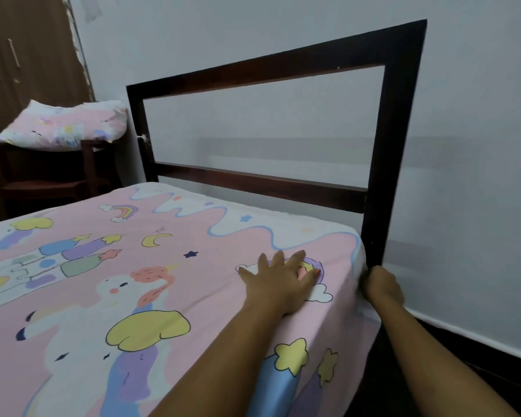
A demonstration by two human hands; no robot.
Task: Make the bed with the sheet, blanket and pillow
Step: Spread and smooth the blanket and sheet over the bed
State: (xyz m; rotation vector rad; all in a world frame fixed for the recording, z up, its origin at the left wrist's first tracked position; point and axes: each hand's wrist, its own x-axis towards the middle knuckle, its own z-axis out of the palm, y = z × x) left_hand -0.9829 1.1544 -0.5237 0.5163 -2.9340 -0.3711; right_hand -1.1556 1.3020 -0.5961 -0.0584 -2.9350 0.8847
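The sheet (169, 266), pink with printed clouds, stars, moons and a unicorn, lay spread over the top of the bed and hung down its near side. It looked mostly flat, with only small wrinkles near the corner.

The left hand (278, 282) rested flat on the sheet near the corner at the head of the bed. Its fingers were straight and spread apart, and the palm pressed on a printed rainbow and cloud. The right hand (382, 285) was at the corner itself, just beside the foot of the dark headboard (403, 115). Its fingers were curled tight and seemed to grasp the edge of the sheet where it went down over the side of the mattress. The fingertips were hidden, so I could not tell how much cloth they held.

The headboard was an open wooden frame, standing close to the pale wall (478, 145).

The pillow (63, 124), in a cover of the same pink pattern, was not on the bed. It lay on top of a dark wooden side table (88, 164) to the left of the headboard and hung a little over the table's edges. The table had a lower shelf, but it was too dark to see anything on it. Behind the table stood a brown wardrobe (18, 55) with long handles on its doors.
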